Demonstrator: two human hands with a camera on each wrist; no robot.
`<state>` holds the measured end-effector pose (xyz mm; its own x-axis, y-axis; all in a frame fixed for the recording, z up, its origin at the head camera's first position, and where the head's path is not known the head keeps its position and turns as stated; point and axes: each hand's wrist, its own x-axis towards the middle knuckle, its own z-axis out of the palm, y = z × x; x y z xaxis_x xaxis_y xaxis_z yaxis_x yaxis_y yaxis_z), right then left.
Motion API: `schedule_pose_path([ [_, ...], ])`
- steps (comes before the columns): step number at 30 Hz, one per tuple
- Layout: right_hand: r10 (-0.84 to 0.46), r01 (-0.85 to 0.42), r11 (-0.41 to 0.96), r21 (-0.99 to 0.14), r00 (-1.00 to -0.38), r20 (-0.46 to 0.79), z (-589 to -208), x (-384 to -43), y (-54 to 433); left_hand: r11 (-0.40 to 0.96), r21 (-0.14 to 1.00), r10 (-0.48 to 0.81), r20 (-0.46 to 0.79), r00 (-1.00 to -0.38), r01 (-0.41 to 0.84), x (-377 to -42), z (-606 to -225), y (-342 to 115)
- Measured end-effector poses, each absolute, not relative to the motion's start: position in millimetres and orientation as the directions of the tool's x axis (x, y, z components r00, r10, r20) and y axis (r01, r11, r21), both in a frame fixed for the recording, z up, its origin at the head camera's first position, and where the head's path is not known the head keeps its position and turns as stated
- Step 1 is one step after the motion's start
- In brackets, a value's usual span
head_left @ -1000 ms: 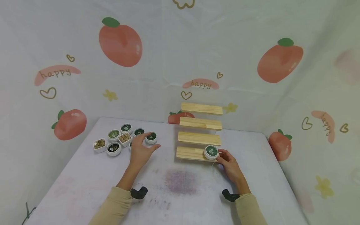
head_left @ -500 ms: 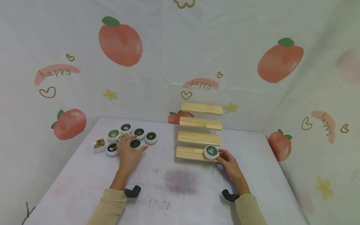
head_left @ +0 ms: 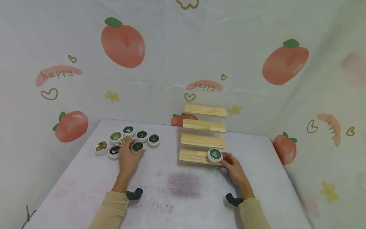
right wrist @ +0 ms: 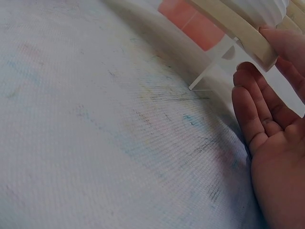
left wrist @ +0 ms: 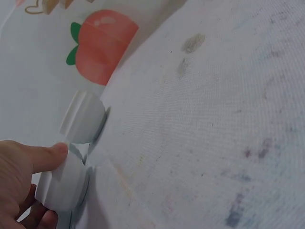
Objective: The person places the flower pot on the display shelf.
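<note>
My left hand grips a small round white pot with a dark green top. In the left wrist view, thumb and fingers lie on opposite sides of the ribbed pot, and another white pot stands just beyond. At the right end of the lowest wooden shelf sits a similar green-topped pot. My right hand holds this pot's right side between thumb and index finger. In the right wrist view, its other fingers curl below the shelf end, and the pot is partly cut off.
Several round pots, such as one with a light green top, cluster at the table's left beside square dishes of small pieces. Three more wooden shelves rise in steps behind the lowest. A patterned cloth hangs behind the table.
My left hand has moved left from near the rightmost loose pot and closed its fingers around a green-topped pot. My right hand stays at the shelf pot.
</note>
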<state>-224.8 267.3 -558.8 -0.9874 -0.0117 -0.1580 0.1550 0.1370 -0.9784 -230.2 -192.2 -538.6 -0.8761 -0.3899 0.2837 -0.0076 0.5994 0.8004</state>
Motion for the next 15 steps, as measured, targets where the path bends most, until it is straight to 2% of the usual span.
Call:
schedule_pose_path([
  [6, -0.024, 0.136, 0.133, -0.982, -0.990, -0.140, -560.2, -225.4, 268.8, 0.596, 0.803, -0.403, 0.273, -0.873, -0.023, -227.6, -533.3, -188.9],
  [15, -0.025, 0.124, 0.122, -0.985, -0.991, -0.128, -558.5, -223.2, 267.7, 0.588, 0.801, -0.409, 0.174, -0.896, -0.113, -224.6, -528.9, -185.0],
])
